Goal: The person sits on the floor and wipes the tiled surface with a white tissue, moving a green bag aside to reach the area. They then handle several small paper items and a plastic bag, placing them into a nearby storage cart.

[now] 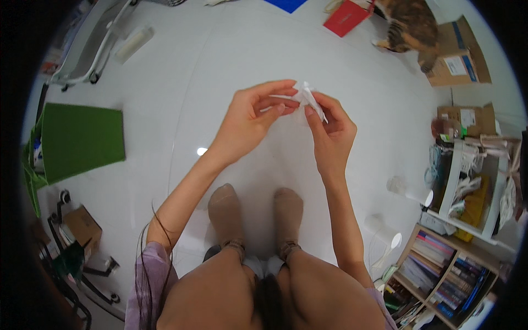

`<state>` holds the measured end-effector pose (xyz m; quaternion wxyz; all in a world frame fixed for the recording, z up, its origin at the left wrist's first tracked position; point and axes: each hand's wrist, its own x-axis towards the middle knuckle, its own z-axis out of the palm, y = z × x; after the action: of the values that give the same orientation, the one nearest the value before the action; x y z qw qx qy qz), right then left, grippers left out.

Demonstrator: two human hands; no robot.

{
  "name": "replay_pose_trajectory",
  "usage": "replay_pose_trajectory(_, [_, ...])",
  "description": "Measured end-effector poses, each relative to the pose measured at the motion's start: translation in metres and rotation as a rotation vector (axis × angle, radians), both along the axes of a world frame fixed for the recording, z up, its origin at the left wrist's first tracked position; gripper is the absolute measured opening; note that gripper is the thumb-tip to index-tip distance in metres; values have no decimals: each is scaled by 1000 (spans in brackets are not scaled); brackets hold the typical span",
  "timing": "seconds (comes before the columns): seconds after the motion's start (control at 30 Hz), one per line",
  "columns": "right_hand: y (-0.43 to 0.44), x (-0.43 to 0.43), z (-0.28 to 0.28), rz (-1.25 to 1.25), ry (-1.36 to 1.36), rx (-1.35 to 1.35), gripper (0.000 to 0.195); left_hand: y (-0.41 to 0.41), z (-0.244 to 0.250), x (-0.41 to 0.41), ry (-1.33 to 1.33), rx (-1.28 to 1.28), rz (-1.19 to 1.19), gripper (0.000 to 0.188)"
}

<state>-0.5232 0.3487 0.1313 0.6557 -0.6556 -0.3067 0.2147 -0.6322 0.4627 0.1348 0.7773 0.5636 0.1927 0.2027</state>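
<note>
Both hands are raised over the pale floor, in front of two feet in tan socks. A crumpled, thin white piece (pixel 307 99), paper or plastic, is between them. My right hand (pixel 334 119) pinches it between thumb and fingers. My left hand (pixel 258 111) is at its left side, with the fingertips at its edge and a narrow white strip running between the fingers. Whether the left fingers grip it firmly is hard to tell.
A green fabric bag (pixel 82 142) lies at the left, near a wheeled chair base (pixel 99 270). At the upper right, a cat (pixel 412 24) is beside a cardboard box (pixel 453 62) and a red paper bag (pixel 346 17). A bookshelf (pixel 443 276) and a white cart (pixel 451 177) line the right.
</note>
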Motion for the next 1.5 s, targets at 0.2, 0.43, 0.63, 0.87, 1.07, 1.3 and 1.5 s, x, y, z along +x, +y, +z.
replay_pose_trajectory(0.2, [-43, 4, -2, -217, -316, -3, 31, -37, 12, 32, 12, 63, -117, 37])
replay_pose_trajectory(0.43, [-157, -13, 4, -359, -309, -265, 33, -129, -11, 63, 73, -20, -461, 44])
replay_pose_trajectory(0.63, [-241, -24, 14, -590, -336, -243, 32, -197, 15, 93, 70, 105, -769, 52])
replay_pose_trajectory(0.87, [-335, -39, 64, -991, -490, -198, 33, -310, 95, 141, -100, 428, -1154, 49])
replay_pose_trajectory(1.07, [-453, -117, 82, -1382, -478, -408, 31, -463, 116, 129, -367, 694, -1697, 17])
replay_pose_trajectory(1.3, [-561, -224, 1, -1825, 64, -622, 26, -627, -31, 43, -159, 262, -2134, 40])
replay_pose_trajectory(1.5, [-580, -305, -66, -1858, 214, -1350, 62, -611, -108, 1, -58, 687, -2180, 63])
